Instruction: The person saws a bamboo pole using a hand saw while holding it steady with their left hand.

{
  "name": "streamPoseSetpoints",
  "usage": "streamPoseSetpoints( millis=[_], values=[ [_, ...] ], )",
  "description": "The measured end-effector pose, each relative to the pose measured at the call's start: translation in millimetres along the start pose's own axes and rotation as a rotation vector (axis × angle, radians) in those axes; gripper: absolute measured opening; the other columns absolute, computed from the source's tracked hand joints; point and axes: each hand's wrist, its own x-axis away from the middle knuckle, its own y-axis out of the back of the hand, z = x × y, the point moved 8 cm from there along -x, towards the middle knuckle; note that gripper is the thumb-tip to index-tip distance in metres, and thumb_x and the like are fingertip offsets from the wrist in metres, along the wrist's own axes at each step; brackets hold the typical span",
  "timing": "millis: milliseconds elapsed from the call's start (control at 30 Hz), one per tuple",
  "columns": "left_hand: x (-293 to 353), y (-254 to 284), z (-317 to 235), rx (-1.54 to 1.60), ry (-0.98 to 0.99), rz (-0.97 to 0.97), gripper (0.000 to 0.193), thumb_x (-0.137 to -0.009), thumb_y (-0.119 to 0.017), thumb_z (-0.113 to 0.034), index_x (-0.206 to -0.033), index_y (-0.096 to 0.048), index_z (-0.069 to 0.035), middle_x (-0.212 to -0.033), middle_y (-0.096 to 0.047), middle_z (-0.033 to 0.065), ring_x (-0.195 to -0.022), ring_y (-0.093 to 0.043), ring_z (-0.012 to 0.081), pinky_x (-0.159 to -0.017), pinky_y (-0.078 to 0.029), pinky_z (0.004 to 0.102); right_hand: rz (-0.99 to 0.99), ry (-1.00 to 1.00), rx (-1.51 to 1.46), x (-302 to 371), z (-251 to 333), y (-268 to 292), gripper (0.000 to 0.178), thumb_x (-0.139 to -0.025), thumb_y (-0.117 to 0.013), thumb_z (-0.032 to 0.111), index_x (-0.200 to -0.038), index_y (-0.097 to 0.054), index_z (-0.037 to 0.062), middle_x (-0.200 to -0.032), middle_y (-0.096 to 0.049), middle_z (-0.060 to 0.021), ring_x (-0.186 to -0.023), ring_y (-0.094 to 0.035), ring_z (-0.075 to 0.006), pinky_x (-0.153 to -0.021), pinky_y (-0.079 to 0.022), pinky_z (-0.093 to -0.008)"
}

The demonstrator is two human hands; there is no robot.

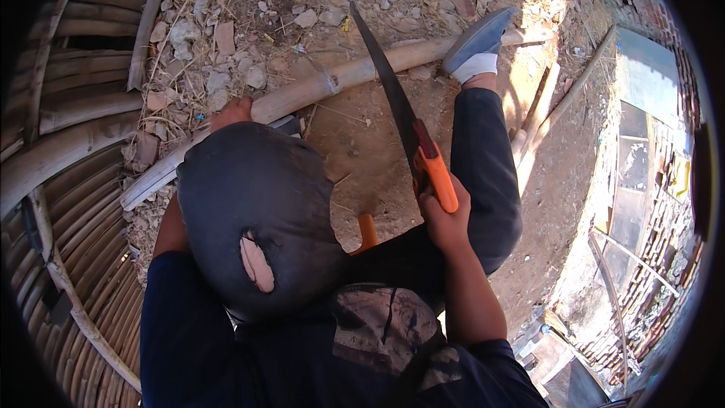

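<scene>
My right hand (445, 215) is closed around the orange-and-dark-red handle of a handsaw (393, 91). Its long dark blade points up and to the left, passing over a pale bamboo pole (355, 73) in the picture; whether the teeth touch it I cannot tell. The pole slants across the ground, its near end at the left. At its left part, my left hand (232, 113) grips the pole, partly hidden behind my bent knee (257, 174) in dark, torn trousers. My other foot, in a grey-blue shoe (477, 39), rests on the pole's right part.
Rubble and straw (219, 60) cover the ground beyond the pole. Bamboo slats (91, 204) stand along the left. More poles (540, 117) lie to the right, near a brick wall (657, 287) with leaning panels (646, 68). An orange piece (367, 233) shows beside my knee.
</scene>
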Motion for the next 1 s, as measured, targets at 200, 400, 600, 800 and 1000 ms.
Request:
streamPoseSetpoints(
  millis=[200,400,600,800,1000],
  values=[
    [10.5,12.1,-0.7,0.070,-0.054,0.019,0.042,-0.089,-0.068,-0.024,-0.129,-0.062,-0.013,-0.127,-0.066,0.0132,-0.121,-0.067,0.0331,-0.103,-0.050,0.0541,0.018,0.006,0.074,12.3,4.1,14.1,0.013,-0.085,-0.061,0.003,-0.097,-0.061,-0.0011,-0.083,-0.062,-0.0027,-0.071,-0.057,-0.0085,-0.068,-0.049,-0.0251],
    [13.6,12.1,-11.8,0.049,-0.095,-0.032,0.043,-0.089,-0.068,-0.027,-0.129,-0.062,-0.011,-0.124,-0.066,0.0138,-0.119,-0.067,0.0347,-0.101,-0.051,0.0530,0.052,0.074,0.188,3.3,6.6,-0.8,0.010,-0.084,-0.063,0.000,-0.094,-0.059,-0.0005,-0.083,-0.060,-0.0006,-0.070,-0.056,-0.0090,-0.067,-0.048,-0.0260],
    [1.3,-5.0,13.9,0.051,-0.072,-0.043,0.044,-0.090,-0.069,-0.030,-0.129,-0.062,-0.012,-0.125,-0.066,0.0132,-0.120,-0.067,0.0332,-0.101,-0.050,0.0561,-0.022,0.009,0.078,30.1,21.8,16.0,0.012,-0.082,-0.059,0.000,-0.094,-0.060,0.0009,-0.081,-0.058,0.0008,-0.068,-0.056,-0.0084,-0.064,-0.046,-0.0257],
    [12.3,7.2,-8.8,-0.005,-0.095,-0.051,0.045,-0.090,-0.069,-0.033,-0.128,-0.062,-0.012,-0.122,-0.066,0.0122,-0.120,-0.067,0.0315,-0.099,-0.050,0.0586,0.067,-0.034,0.226,-23.7,-5.7,-11.0,0.017,-0.087,-0.063,0.005,-0.102,-0.065,-0.0025,-0.082,-0.064,-0.0043,-0.076,-0.060,-0.0125,-0.071,-0.049,-0.0317],
    [4.5,-12.2,5.8,0.014,-0.092,-0.104,0.044,-0.089,-0.069,-0.034,-0.126,-0.063,-0.011,-0.119,-0.067,0.0124,-0.119,-0.067,0.0325,-0.098,-0.051,0.0571,0.016,0.008,0.128,33.0,7.7,20.5,0.018,-0.087,-0.061,0.002,-0.104,-0.065,-0.0029,-0.087,-0.066,-0.0047,-0.080,-0.062,-0.0123,-0.079,-0.052,-0.0287]
  ],
)
